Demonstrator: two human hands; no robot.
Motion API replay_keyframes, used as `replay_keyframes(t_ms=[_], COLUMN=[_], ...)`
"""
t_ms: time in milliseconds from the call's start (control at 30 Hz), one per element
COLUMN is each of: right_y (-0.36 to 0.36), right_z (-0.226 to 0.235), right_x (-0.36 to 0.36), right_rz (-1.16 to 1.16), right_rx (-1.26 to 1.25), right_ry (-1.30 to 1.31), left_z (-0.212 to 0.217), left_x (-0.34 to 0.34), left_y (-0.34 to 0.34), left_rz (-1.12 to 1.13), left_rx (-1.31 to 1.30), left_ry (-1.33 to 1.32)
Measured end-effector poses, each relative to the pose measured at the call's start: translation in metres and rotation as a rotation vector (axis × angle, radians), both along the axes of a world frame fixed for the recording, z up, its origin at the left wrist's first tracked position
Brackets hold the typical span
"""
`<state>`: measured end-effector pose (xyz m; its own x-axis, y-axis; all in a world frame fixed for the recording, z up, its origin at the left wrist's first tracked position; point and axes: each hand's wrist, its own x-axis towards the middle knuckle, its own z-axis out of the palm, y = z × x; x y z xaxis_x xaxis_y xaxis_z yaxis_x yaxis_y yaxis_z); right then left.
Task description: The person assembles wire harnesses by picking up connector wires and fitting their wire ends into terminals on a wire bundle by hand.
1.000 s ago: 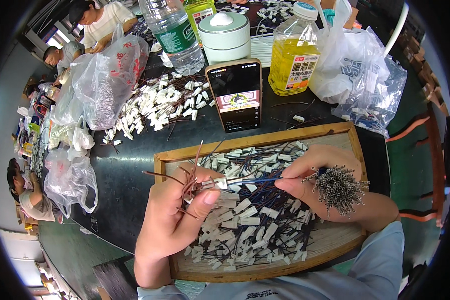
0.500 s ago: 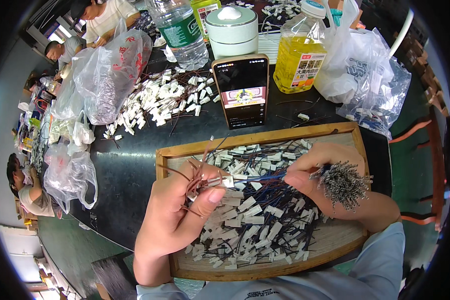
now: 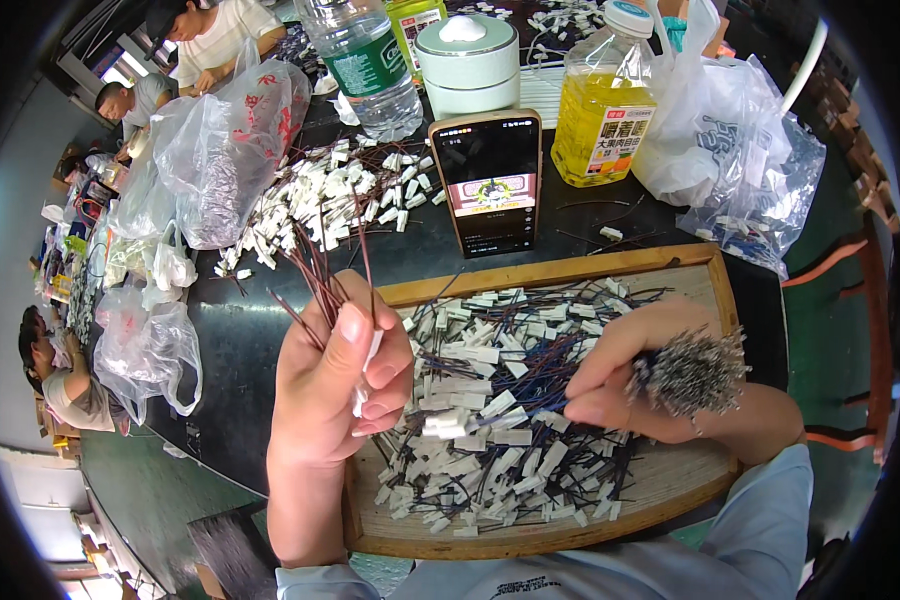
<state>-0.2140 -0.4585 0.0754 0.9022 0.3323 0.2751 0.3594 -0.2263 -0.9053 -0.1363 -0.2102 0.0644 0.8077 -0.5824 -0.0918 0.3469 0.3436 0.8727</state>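
Head view: left hand is fisted around a bundle of dark wires. Bundle's long axis runs near vertical in frame, free ends fanning up and away from the person, toward the loose white connectors on the black table. A white connector end shows between thumb and fingers. Left forearm comes up from the lower edge, thumb on top, knuckles to the right, hand sitting over the left edge of the wooden tray.

Right hand is clamped on a thick bunch of wires with bare metal tips. Tips bristle out to the right; the bunch lies roughly horizontal. Fingers curl over it, thumb points left toward the heap of wired connectors filling the tray. Hands are well apart, each gripping its own bundle.

Beyond the tray: a smartphone propped upright, screen lit, a yellow oil bottle, a water bottle, a pale green lidded container, and clear plastic bags on both sides.
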Motion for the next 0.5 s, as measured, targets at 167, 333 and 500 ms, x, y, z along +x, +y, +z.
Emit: replay_keyframes(t_ms=[167, 333, 500], right_y=[0.015, 0.013, 0.012], right_z=[-0.012, -0.012, -0.021], right_x=[-0.012, -0.012, -0.013], right_rz=[-0.118, -0.096, -0.026], right_rx=[0.152, -0.04, 0.091], right_ry=[0.01, -0.13, -0.089], left_z=[-0.002, -0.005, -0.003], left_x=[-0.005, -0.013, -0.022], left_y=[-0.007, -0.008, -0.016], left_rz=[-0.102, -0.255, -0.388], left_rx=[-0.095, -0.126, -0.168], left_ry=[0.055, 0.092, 0.148])
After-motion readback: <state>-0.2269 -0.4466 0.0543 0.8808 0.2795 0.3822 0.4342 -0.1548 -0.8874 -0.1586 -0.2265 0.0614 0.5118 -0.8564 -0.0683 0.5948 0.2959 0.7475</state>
